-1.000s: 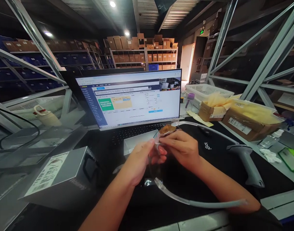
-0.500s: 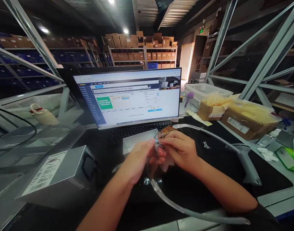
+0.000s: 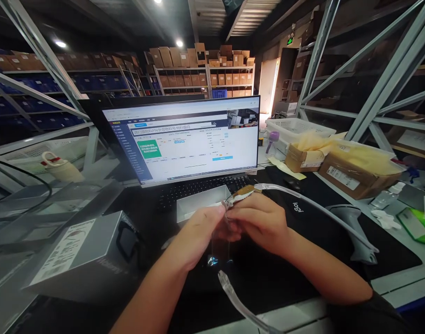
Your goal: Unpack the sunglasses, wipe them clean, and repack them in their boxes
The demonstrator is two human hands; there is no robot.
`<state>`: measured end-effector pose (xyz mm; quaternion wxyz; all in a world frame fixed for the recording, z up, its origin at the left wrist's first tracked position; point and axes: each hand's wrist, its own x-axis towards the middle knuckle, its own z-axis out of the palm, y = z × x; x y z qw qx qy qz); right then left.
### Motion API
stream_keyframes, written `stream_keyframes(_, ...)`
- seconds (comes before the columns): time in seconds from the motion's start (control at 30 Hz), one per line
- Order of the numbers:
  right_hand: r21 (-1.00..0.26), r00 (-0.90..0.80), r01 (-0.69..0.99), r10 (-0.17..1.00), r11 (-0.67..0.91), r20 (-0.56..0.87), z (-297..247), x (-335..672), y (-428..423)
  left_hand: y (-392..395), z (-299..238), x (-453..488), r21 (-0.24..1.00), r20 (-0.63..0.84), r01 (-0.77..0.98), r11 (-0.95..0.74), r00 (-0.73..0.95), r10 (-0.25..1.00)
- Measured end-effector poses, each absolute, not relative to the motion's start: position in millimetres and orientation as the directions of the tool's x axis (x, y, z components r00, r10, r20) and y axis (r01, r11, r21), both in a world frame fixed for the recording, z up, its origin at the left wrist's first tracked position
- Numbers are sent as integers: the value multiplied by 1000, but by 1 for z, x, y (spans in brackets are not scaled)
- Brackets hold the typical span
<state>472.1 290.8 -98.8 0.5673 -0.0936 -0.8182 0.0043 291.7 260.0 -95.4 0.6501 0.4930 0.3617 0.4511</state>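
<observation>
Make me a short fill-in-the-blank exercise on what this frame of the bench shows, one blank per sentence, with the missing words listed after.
1. The left hand and right hand meet over a black ____ marked "logi".
2. Both hands pinch a small packet joined to a clear ____ that curves off to the right.
3. The grey box with a white label lies to the ____ of the hands.
4. Behind the hands, the laptop screen is ____.

Missing words: mat; tube; left; on
</observation>
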Motion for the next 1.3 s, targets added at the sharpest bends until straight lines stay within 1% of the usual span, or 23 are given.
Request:
stream_keyframes(0.13, -27, -381, 265, 130, 964, 915, -101, 472, 288, 262, -97, 294, 978, 15, -204, 53, 319, 948)
stream_keyframes(0.2, -4, -362, 336, 133, 942, 923, -101, 472, 289, 262, -96, 293, 978, 55, -207, 10, 306, 950)
stream_keyframes(0.3, -6, -303, 406, 141, 914, 942, -103, 474, 295, 260, -92, 289, 974, 104, -221, -39, 289, 952)
stream_keyframes(0.4, -37, -274, 411, 162, 911, 948, -104, 475, 301, 255, -84, 287, 968, 107, -248, -49, 228, 968)
stream_keyframes(0.5, -64, -283, 361, 174, 931, 943, -103, 476, 299, 251, -76, 290, 946, 83, -325, -22, 177, 981)
stream_keyframes(0.57, -139, -237, 339, 228, 930, 944, -102, 478, 296, 252, -73, 292, 929, 71, -369, -12, 148, 986)
stream_keyframes(0.6, -220, -174, 332, 289, 917, 942, -101, 479, 295, 253, -73, 292, 922, 66, -386, -12, 128, 990)
stream_keyframes(0.63, -332, -86, 311, 374, 891, 923, -99, 481, 295, 254, -73, 292, 915, 63, -403, -14, 109, 992)
stream_keyframes(0.67, -468, 10, 260, 482, 845, 876, -98, 483, 296, 255, -74, 292, 909, 62, -417, -17, 96, 993)
stream_keyframes(0.7, -606, 96, 174, 599, 777, 795, -96, 485, 298, 256, -75, 292, 905, 67, -424, -24, 88, 994)
stream_keyframes(0.73, -726, 154, 51, 713, 686, 684, -95, 486, 301, 257, -77, 291, 907, 78, -420, -36, 84, 993)
stream_keyframes(0.77, -812, 163, -99, 814, 575, 557, -93, 485, 303, 258, -78, 290, 913, 97, -403, -56, 82, 992)
stream_keyframes(0.8, -863, 118, -248, 898, 440, 424, -92, 485, 306, 259, -80, 289, 925, 127, -370, -90, 78, 989)
stream_keyframes(0.83, -885, 27, -368, 954, 287, 298, -91, 483, 308, 258, -81, 287, 940, 173, -311, -143, 73, 982)
stream_keyframes(0.87, -883, -84, -448, 977, 137, 194, -90, 481, 309, 257, -82, 286, 949, 246, -221, -226, 64, 967)
stream_keyframes(0.9, -869, -193, -495, 975, 2, 113, -90, 479, 311, 255, -81, 284, 936, 343, -102, -336, 58, 937)
stream_keyframes(0.93, -848, -276, -521, 960, -100, 56, -90, 478, 313, 253, -80, 282, 886, 460, 31, -462, 61, 886)
stream_keyframes(0.97, -825, -316, -543, 948, -158, 27, -91, 479, 316, 249, -78, 280, 796, 579, 162, -583, 74, 812)
stream_keyframes(1.0, -802, -319, -571, 947, -175, 21, -92, 481, 320, 246, -75, 278, 679, 684, 280, -678, 94, 724)
stream_keyframes(1.07, -765, -262, -628, 964, -140, 39, -94, 492, 335, 239, -70, 274, 447, 821, 444, -777, 142, 553)
stream_keyframes(1.17, -740, -114, -673, 991, -21, 75, -94, 516, 365, 235, -68, 274, 197, 903, 570, -797, 210, 374)
stream_keyframes(1.23, -716, 5, -695, 996, 63, 84, -93, 527, 381, 239, -71, 277, 74, 929, 622, -779, 240, 280)
stream_keyframes(1.3, -698, 81, -707, 993, 116, 83, -94, 527, 386, 243, -75, 281, -15, 944, 672, -740, 254, 211)
